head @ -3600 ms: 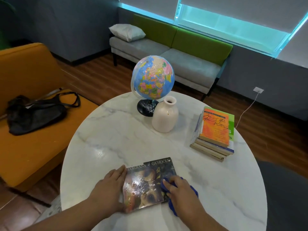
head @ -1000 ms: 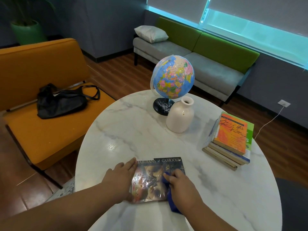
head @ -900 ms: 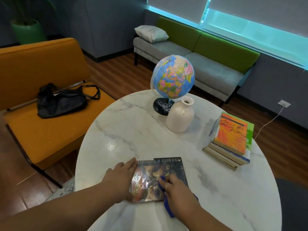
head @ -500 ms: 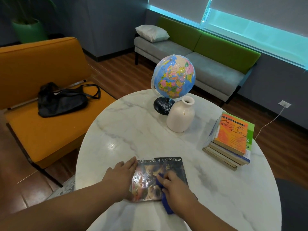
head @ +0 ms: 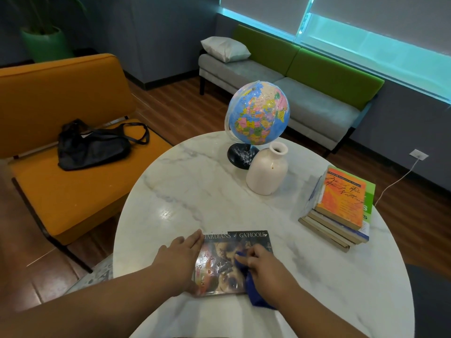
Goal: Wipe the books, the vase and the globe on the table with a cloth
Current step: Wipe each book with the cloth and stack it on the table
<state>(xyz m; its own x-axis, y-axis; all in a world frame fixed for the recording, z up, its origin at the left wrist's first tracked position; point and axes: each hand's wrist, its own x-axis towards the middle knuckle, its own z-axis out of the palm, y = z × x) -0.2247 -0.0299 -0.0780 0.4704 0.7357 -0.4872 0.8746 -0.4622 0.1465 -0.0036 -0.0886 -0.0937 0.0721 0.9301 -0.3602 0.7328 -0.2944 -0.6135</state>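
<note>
While the flat left hand (head: 180, 261) braces the book (head: 225, 262) and the right hand (head: 267, 273) clutches the cloth (head: 255, 297), hard strokes could skid that book off the tabletop (head: 195, 191).

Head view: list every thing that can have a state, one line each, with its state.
Book: closed, flat on the table, cover up.
Left hand: flat, pressing the book's left edge.
Right hand: gripping the cloth on the cover.
Cloth: bunched under the right hand.
Globe: upright on its stand, untouched.
Vase: upright, untouched.
Book stack: closed, piled, untouched.
Bag: slumped on the orange chair.
</note>
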